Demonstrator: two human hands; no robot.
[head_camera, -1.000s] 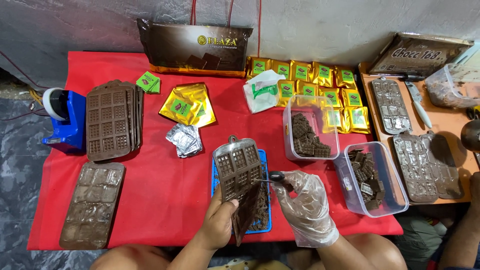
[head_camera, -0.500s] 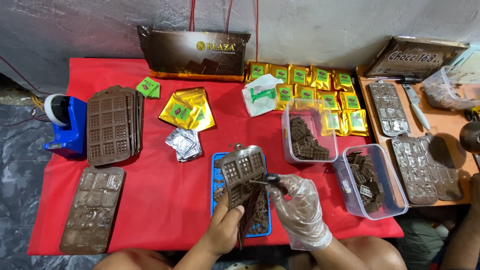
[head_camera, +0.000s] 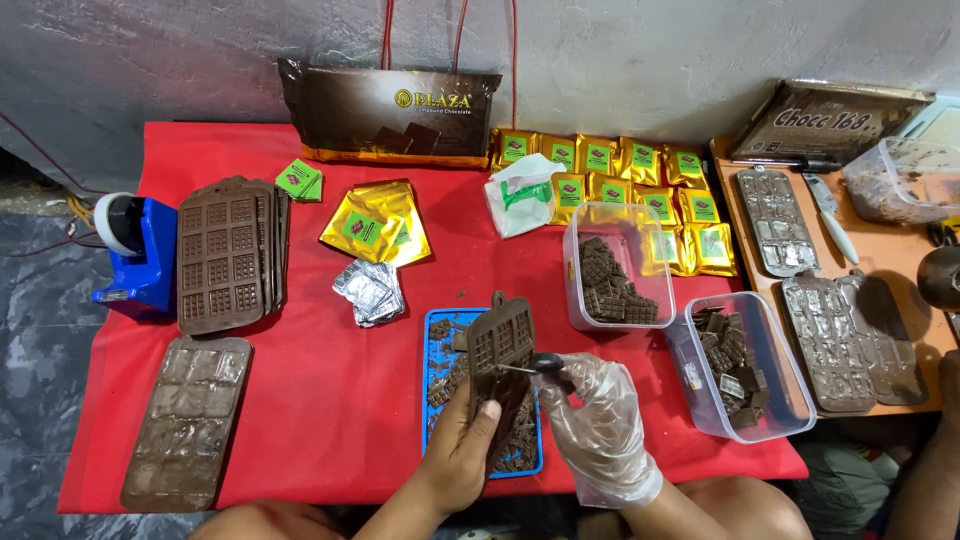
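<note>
**Scraping a chocolate mould over the blue tray**

Low centre of the frame: my bare left hand (head_camera: 462, 452) has its fingers clamped around the lower end of a brown chocolate mould (head_camera: 500, 348), holding it tilted up over the blue tray (head_camera: 436, 360) full of chocolate bits. My gloved right hand (head_camera: 598, 420) has its fingers pinched on a small dark-handled tool (head_camera: 535, 365), tip touching the mould. Just right of that sit two clear tubs of chocolate pieces (head_camera: 612, 262). A stack of moulds (head_camera: 228, 252) is over at the left on the red bench (head_camera: 330, 400).
</note>
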